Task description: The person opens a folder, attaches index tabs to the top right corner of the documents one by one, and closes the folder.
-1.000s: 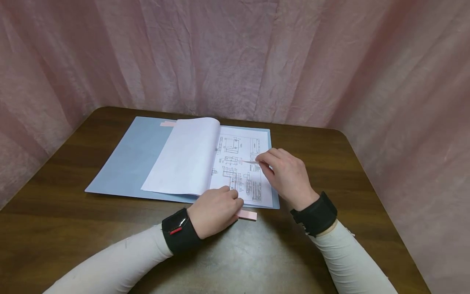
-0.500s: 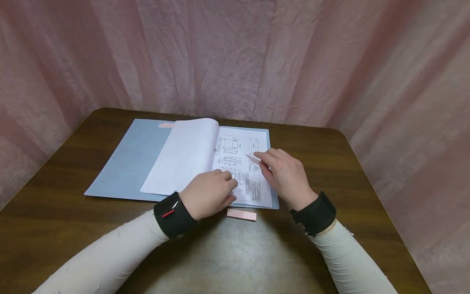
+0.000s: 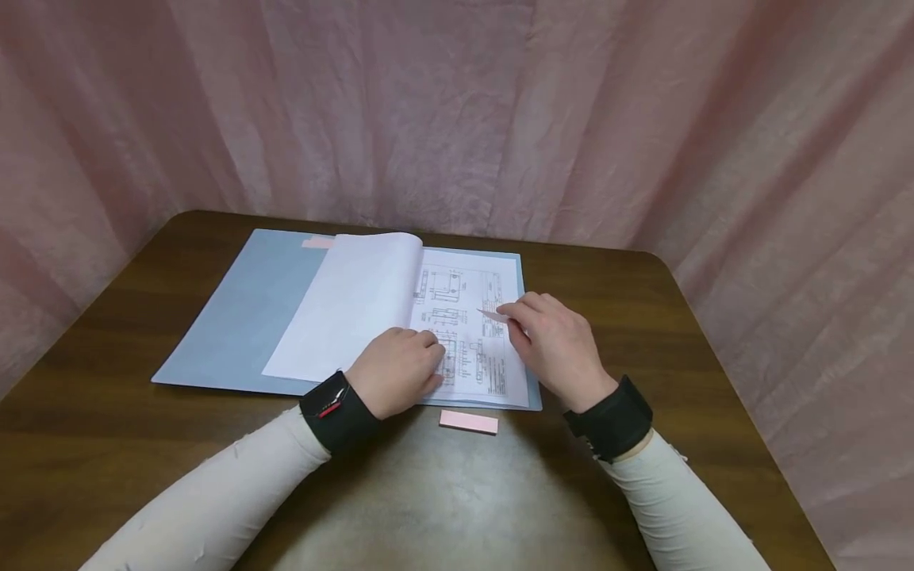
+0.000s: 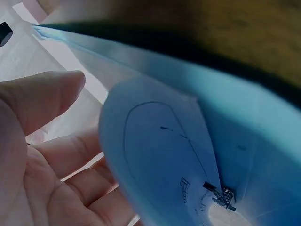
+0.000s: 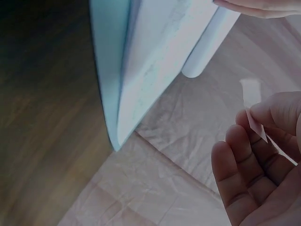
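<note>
A pale blue folder (image 3: 221,325) lies spread on the table, holding white sheets. One sheet or more, the turned page (image 3: 350,309), curls over to the left. On the right the technical drawing (image 3: 474,277) lies face up. My left hand (image 3: 396,369) rests at the fold near the front edge, fingers on the paper and thumb apart from them, as the left wrist view shows. Above the drawing's right side, my right hand (image 3: 557,345) pinches a thin sticky note strip (image 5: 251,92) between thumb and index finger; its free end points left.
A pink sticky note pad (image 3: 468,422) lies on the brown table (image 3: 457,500) just in front of the folder. Pink tabs (image 3: 317,243) stick out beside the turned page's far left corner. A pink curtain (image 3: 443,119) hangs behind the table.
My left hand has moved left and away from the sticky note pad to the page fold, uncovering the pad. My right hand keeps the strip, its angle slightly changed.
</note>
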The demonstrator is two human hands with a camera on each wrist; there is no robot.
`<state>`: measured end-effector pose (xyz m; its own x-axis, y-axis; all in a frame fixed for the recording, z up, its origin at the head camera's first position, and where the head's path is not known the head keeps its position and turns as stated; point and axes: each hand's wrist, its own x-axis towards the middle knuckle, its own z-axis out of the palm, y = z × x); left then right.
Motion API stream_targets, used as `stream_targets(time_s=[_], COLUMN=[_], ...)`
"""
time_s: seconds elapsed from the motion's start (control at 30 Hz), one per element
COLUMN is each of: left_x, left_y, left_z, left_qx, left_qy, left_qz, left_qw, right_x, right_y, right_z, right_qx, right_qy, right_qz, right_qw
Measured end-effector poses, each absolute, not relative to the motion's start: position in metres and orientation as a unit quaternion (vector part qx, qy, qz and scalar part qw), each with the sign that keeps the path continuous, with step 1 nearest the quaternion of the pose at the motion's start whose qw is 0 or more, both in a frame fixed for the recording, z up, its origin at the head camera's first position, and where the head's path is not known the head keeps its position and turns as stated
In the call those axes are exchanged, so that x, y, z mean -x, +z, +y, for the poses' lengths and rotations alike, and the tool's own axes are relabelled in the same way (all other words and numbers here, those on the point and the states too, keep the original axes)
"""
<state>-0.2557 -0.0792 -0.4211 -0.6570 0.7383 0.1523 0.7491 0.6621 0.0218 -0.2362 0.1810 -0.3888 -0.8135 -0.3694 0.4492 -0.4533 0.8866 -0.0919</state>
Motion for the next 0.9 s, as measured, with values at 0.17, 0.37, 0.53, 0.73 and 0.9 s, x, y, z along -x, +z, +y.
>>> stream_targets(time_s=[0.17, 0.37, 0.53, 0.73, 0.9], left_x=[0.247, 0.24, 0.236, 0.235, 0.234], left_y=[-0.423, -0.421, -0.418, -0.417, -0.418], left_z=[-0.071, -0.061, -0.058, -0.057, -0.056], left_qx=[0.417, 0.414, 0.416, 0.412, 0.41], left_qy=[-0.015, 0.005, 0.022, 0.025, 0.024], left_qz=[-0.905, -0.907, -0.906, -0.907, -0.908], left_qw=[0.076, 0.079, 0.078, 0.081, 0.079], right_x=[0.233, 0.245, 0.272, 0.305, 0.325], right_y=[-0.393, -0.395, -0.398, -0.405, -0.411], right_z=[0.198, 0.223, 0.242, 0.259, 0.264], right_qx=[-0.201, -0.193, -0.188, -0.178, -0.171], right_qy=[0.1, 0.082, 0.056, 0.036, 0.03], right_qz=[-0.95, -0.952, -0.957, -0.962, -0.961], right_qw=[0.215, 0.222, 0.214, 0.205, 0.214])
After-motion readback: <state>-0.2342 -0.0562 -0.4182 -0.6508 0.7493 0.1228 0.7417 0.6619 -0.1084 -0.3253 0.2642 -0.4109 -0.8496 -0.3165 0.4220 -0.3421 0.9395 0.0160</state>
